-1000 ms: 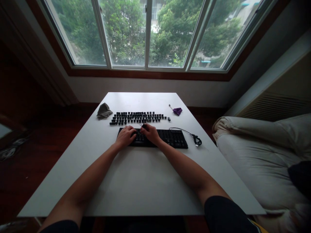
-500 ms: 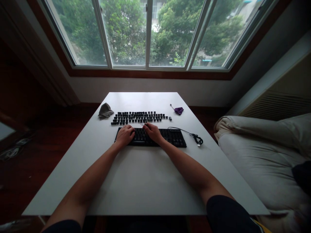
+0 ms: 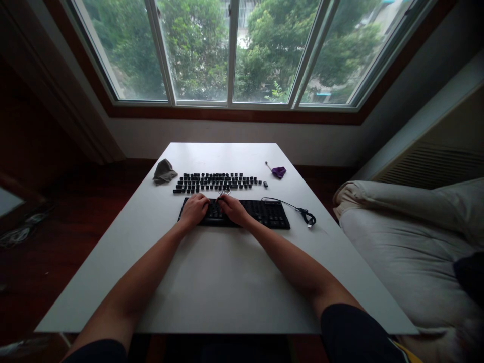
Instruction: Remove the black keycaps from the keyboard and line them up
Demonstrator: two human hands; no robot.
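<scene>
Hands share the middle of the frame: the left hand [image 3: 195, 209] lies over the left end of a long, flat black keyboard [image 3: 266, 214], its grip unclear; the right hand [image 3: 232, 209] pinches a thin wire tool [image 3: 224, 193]. White tabletop [image 3: 223, 282] stretches to its near edge, bottom of frame.

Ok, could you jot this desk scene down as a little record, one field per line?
Left hand: on the left part of the black keyboard
Right hand: over the keyboard's middle; a thin wire-like item shows just beyond it, too small to identify
Loose keycaps: in rows beyond the keyboard
Cable: bundled to the keyboard's right
Far left: grey fabric item
Far right: purple fabric item
Surface: white table
</scene>
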